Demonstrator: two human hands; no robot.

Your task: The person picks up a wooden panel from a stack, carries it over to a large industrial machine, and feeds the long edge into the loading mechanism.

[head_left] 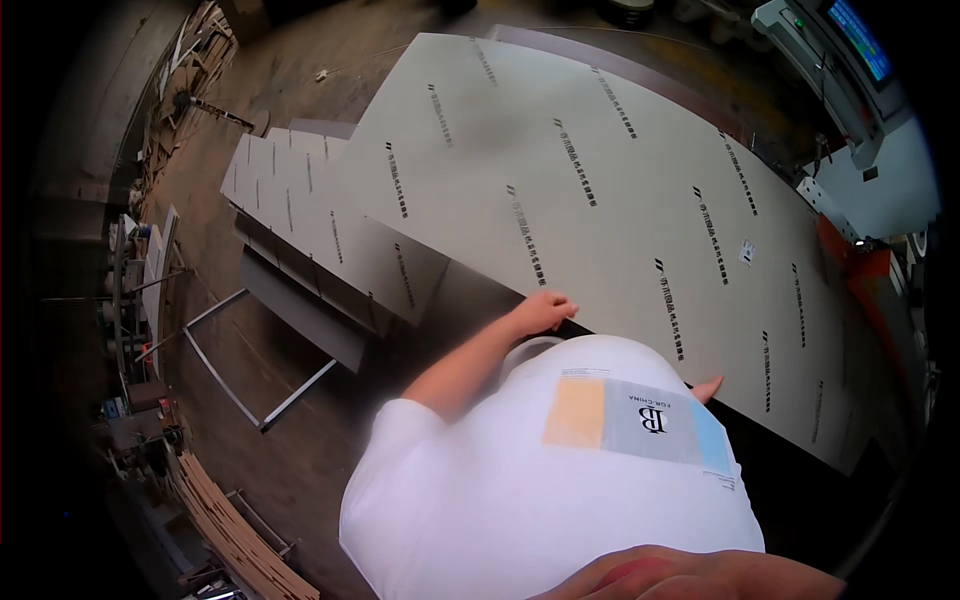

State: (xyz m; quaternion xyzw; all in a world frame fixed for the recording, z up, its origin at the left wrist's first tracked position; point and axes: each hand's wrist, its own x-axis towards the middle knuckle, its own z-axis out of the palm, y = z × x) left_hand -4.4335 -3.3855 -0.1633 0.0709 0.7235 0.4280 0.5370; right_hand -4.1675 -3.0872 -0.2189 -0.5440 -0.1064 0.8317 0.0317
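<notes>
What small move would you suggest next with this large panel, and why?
Probably slide the right hand further right along the near edge: both hands sit close together on the large grey panel, the left hand flat on its edge, so most of its length lies beyond them.

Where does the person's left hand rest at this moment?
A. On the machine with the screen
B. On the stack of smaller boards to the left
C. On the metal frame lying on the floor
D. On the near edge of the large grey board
D: the left hand lies on the near edge of the large grey board, well apart from the stack of smaller boards farther left.
</notes>
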